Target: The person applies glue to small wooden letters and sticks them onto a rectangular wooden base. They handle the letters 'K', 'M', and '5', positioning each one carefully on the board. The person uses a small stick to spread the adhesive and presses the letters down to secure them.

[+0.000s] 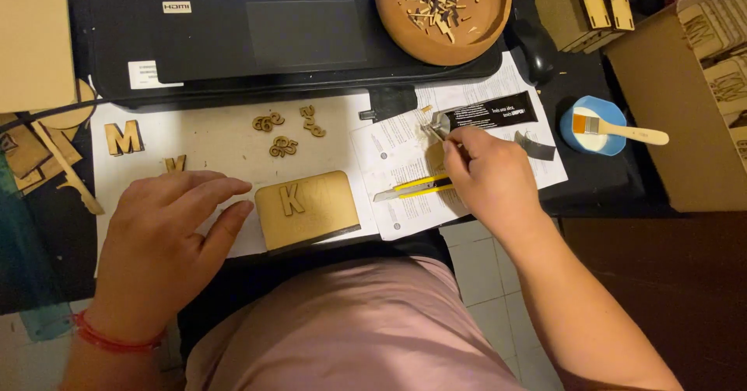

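Observation:
My left hand [167, 231] rests flat on the white sheet, fingers spread, its fingertips just left of a small wooden plaque [307, 210] with a wooden letter glued on it. My right hand [486, 177] is closed on a thin stick or tool whose tip touches the metal end of a black glue tube [486, 115] lying on printed paper. A yellow utility knife [408, 188] lies under that hand. Loose wooden letters [124, 137] and curly wooden cutouts [284, 133] lie on the sheet.
A black laptop [264, 33] sits at the back with a brown plate [443, 16] of wooden scraps on its corner. A blue dish with a brush [597, 126] stands at the right, beside cardboard boxes [700, 95]. Wood offcuts [47, 157] lie at the left.

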